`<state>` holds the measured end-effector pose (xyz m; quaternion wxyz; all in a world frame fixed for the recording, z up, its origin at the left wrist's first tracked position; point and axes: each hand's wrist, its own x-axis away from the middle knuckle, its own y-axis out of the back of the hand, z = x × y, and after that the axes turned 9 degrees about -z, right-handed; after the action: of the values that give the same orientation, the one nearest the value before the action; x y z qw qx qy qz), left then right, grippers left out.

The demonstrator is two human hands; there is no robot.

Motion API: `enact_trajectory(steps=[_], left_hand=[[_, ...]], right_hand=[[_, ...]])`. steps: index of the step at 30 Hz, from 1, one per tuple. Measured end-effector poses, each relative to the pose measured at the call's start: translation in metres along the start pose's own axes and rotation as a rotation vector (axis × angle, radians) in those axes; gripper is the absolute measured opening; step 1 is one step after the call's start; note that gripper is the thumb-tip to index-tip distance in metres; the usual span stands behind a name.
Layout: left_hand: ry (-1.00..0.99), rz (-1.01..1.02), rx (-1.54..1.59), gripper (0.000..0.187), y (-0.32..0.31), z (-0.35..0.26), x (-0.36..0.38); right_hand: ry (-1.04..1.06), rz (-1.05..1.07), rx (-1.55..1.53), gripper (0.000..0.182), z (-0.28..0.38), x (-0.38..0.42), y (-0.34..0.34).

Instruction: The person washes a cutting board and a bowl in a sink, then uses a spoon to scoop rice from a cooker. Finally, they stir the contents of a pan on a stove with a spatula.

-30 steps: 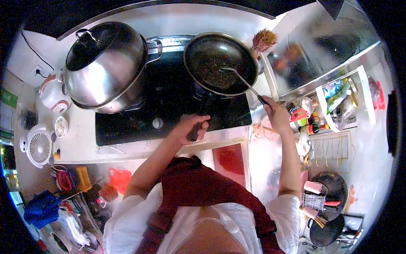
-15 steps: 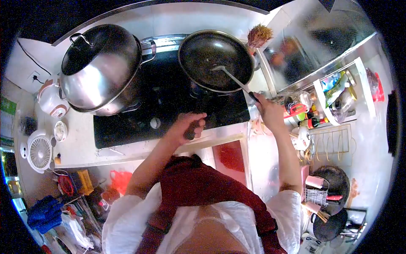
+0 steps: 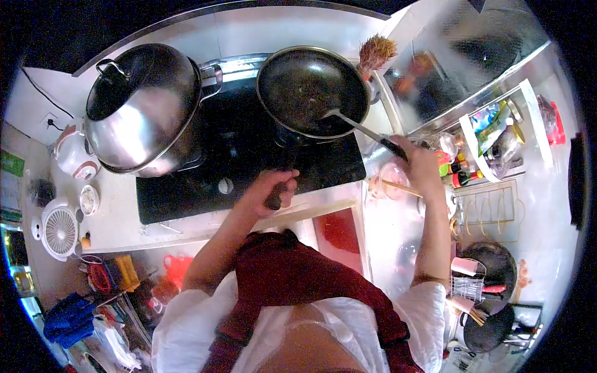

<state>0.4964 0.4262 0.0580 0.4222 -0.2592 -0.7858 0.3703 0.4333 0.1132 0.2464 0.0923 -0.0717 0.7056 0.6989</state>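
A dark wok (image 3: 305,78) sits on the right side of the black stovetop (image 3: 186,202). Its inside is dark, with a few small specks. My left hand (image 3: 274,189) is closed round the wok's dark handle, close to the stove's front edge. My right hand (image 3: 418,163) grips the black handle of a spatula (image 3: 367,131). The spatula's head rests inside the wok near its lower right rim. Both hands are apart, one on each side of the pan.
On the left of the stove stands a large steel pot (image 3: 140,127) with a domed lid. A bristle brush (image 3: 377,53) is behind the wok. At right are a pink-rimmed bowl (image 3: 392,180) with chopsticks and a rack of bottles (image 3: 463,171). A white fan (image 3: 60,229) is at left.
My right hand has moved right and slightly down, drawing the spatula's head toward the wok's lower right rim. The bowl with chopsticks shows more now. My left hand keeps its hold.
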Motion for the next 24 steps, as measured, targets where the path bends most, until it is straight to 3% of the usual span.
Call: enact_trajectory(steps=[6, 11, 13, 20, 24], left_hand=[[-0.023, -0.033, 0.005, 0.032, -0.01, 0.0, 0.008], [-0.011, -0.016, -0.008, 0.032, -0.005, -0.001, 0.003], [0.006, -0.014, 0.009, 0.032, -0.005, -0.002, 0.002], [0.006, -0.025, 0.014, 0.031, -0.007, -0.003, 0.004], [0.036, -0.067, 0.041, 0.033, -0.012, -0.003, 0.009]], right_hand=[[-0.038, 0.005, -0.066, 0.038, 0.004, -0.006, -0.004], [-0.041, 0.07, 0.069, 0.034, 0.013, -0.011, -0.028], [-0.008, 0.007, 0.014, 0.034, 0.006, -0.008, -0.023], [-0.123, 0.104, 0.101, 0.036, 0.0, -0.009, -0.026], [-0.068, 0.002, 0.037, 0.034, -0.02, 0.002, -0.04]])
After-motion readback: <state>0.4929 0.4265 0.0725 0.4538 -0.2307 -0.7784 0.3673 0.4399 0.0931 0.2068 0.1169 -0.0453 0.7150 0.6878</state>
